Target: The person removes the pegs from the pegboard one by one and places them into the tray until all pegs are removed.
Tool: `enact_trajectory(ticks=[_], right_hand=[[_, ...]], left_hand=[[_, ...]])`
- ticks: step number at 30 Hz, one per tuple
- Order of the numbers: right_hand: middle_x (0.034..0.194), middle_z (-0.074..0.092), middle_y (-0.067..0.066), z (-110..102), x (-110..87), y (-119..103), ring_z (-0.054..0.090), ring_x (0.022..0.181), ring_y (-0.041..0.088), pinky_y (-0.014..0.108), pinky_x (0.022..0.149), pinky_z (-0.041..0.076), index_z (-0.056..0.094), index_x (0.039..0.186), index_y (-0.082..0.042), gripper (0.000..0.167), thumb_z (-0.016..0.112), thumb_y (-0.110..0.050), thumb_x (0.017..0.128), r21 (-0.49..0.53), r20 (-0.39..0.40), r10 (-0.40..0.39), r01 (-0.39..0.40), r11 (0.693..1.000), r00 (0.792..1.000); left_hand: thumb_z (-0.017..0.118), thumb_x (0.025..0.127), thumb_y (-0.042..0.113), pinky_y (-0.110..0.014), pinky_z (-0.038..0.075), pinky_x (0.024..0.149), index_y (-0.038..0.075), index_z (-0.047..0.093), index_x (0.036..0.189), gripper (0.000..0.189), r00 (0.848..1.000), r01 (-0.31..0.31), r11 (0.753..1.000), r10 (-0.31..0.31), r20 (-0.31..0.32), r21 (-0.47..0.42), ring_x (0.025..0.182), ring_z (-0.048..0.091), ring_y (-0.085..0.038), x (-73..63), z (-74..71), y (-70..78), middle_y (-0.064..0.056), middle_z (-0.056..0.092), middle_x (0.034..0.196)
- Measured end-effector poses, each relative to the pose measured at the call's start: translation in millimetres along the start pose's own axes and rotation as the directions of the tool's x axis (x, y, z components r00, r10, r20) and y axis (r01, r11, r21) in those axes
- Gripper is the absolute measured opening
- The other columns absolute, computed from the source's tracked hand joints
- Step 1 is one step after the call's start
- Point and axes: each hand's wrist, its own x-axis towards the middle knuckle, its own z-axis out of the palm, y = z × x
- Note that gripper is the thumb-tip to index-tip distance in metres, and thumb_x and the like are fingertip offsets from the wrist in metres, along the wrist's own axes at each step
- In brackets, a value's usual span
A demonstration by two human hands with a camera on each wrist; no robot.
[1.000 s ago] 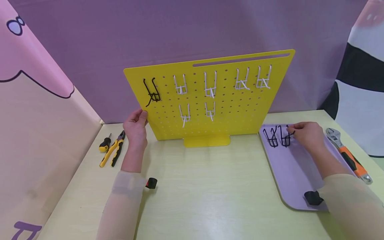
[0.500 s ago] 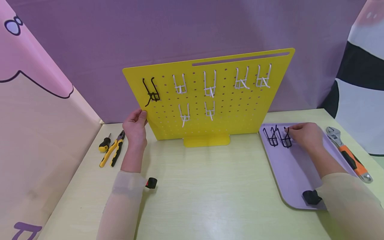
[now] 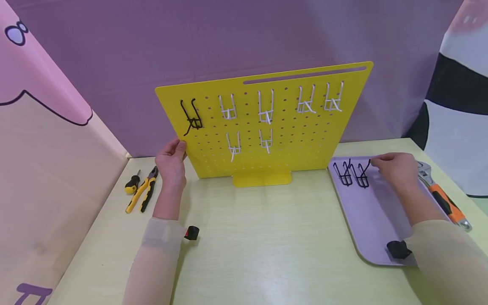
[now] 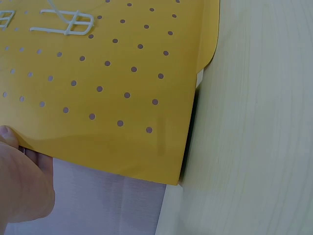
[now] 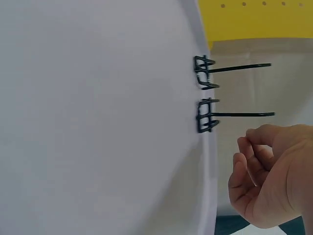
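My left hand (image 3: pixel 171 163) pinches the left edge of a yellow pegboard (image 3: pixel 289 159), which stands tilted on the table. In the left wrist view, the thumb (image 4: pixel 7 134) lies on the front face of the board. A black wire hook (image 3: pixel 192 116) hangs at its upper left, and several white wire hooks (image 3: pixel 265 108) hang across it. Two more black hooks, a left one (image 3: pixel 346 178) and a right one (image 3: pixel 361 180), lie side by side in a purple tray (image 3: pixel 375 237). My right hand (image 5: pixel 279 171), fingers loosely curled around nothing, is just beside the right one, apart from it.
An adjustable wrench (image 3: pixel 444 197) with an orange and black handle lies right of the tray. Left of my left arm are yellow and black pliers (image 3: pixel 142 190) and a stubby screwdriver (image 3: pixel 132 184). A purple cloth backdrop (image 3: pixel 244 38) rises behind the board.
My right hand shifts the right black hook to the left, up against its neighbour in the tray. It then lets go and moves off to the right. My left hand keeps its grip.
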Motion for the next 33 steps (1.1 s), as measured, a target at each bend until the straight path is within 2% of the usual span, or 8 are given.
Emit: enact_trajectory(ticks=[5,8,12,17,26,33], right_hand=[[0.133,0.056,0.019,-10.3,-5.3,-15.6,0.05,0.104,0.027,0.018,0.066,0.045,0.061,0.138,-0.002,0.056,0.051,-0.045,0.103,0.068,-0.113,0.068,-0.061,0.996,0.991],[0.127,0.057,0.008,-16.3,-10.4,-26.7,0.051,0.101,0.019,0.012,0.068,0.045,0.059,0.142,-0.009,0.058,0.05,-0.05,0.102,0.114,-0.167,0.088,-0.07,0.991,0.982],[0.113,0.056,-0.007,-20.7,-17.1,-40.4,0.051,0.097,0.011,0.007,0.071,0.045,0.06,0.143,-0.015,0.059,0.052,-0.054,0.1,0.186,-0.193,0.084,-0.048,0.981,0.978],[0.105,0.055,-0.01,-20.3,-26.7,-59.2,0.049,0.093,0.009,0.009,0.071,0.046,0.065,0.137,-0.015,0.053,0.057,-0.051,0.099,0.26,-0.203,0.043,0.012,0.965,0.978],[0.102,0.058,-0.009,-14.6,-49.6,-89.1,0.049,0.092,0.009,0.01,0.068,0.046,0.07,0.129,-0.014,0.046,0.062,-0.048,0.098,0.301,-0.241,-0.066,0.14,0.943,0.968],[0.101,0.061,-0.008,-4.5,-66.7,-107.2,0.051,0.09,0.011,0.011,0.069,0.047,0.073,0.123,-0.012,0.041,0.066,-0.043,0.097,0.346,-0.247,-0.133,0.216,0.913,0.96]], left_hand=[[0.072,0.093,0.014,-0.028,0.057,0.089,-0.002,0.072,0.116,0.028,1.0,-0.011,1.0,0.011,0.003,0.0,0.094,0.069,-0.017,0.5,0.0,-0.9,-0.005,0.071,0.102],[0.072,0.093,0.014,-0.029,0.057,0.089,-0.002,0.072,0.116,0.028,1.0,-0.018,1.0,0.017,0.006,0.002,0.093,0.069,-0.017,-0.1,0.3,-1.0,-0.005,0.071,0.102],[0.072,0.093,0.013,-0.028,0.057,0.089,-0.002,0.073,0.115,0.027,1.0,-0.02,1.0,0.02,0.009,-0.003,0.093,0.069,-0.017,-0.1,0.3,-1.1,-0.005,0.071,0.101],[0.072,0.094,0.013,-0.029,0.057,0.089,-0.003,0.072,0.116,0.027,0.999,-0.032,0.999,0.032,0.013,-0.003,0.093,0.07,-0.016,0.4,0.0,-1.8,-0.005,0.071,0.101],[0.072,0.094,0.015,-0.029,0.056,0.091,0.001,0.074,0.115,0.026,1.0,0.008,1.0,-0.008,-0.001,0.014,0.096,0.069,-0.019,-1.0,0.4,1.9,-0.007,0.07,0.104],[0.072,0.093,0.015,-0.028,0.056,0.089,0.002,0.075,0.114,0.025,1.0,0.005,1.0,-0.005,-0.006,0.01,0.095,0.069,-0.019,0.0,0.8,0.3,-0.007,0.071,0.103]])
